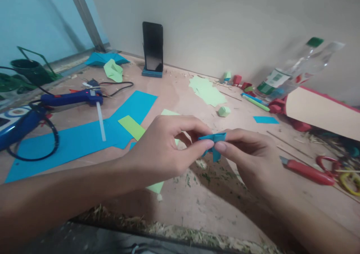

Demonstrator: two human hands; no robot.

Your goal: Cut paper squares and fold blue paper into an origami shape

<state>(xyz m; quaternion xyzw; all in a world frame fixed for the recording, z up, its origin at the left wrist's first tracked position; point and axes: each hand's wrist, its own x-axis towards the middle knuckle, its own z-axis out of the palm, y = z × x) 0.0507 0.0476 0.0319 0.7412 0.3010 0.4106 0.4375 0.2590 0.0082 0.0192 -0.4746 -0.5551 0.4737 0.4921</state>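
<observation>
A small folded piece of blue paper [216,137] is held between both hands above the table. My left hand [180,141] pinches its left side between thumb and fingers. On its right side, my right hand [246,147] grips it with thumb and forefinger. The thumbtips nearly meet at its middle, and a short blue flap hangs below them. Under and behind my left hand lie pale green paper [156,187] and a lime green strip [131,127]. The strip overlaps a large blue sheet [70,143].
A blue glue gun [73,97] with a cable lies left. A phone [153,46] stands at the back. Right are bottles [274,82], a red cutter [309,171] with its blade showing, thin sticks and scissors. Scraps litter the front edge.
</observation>
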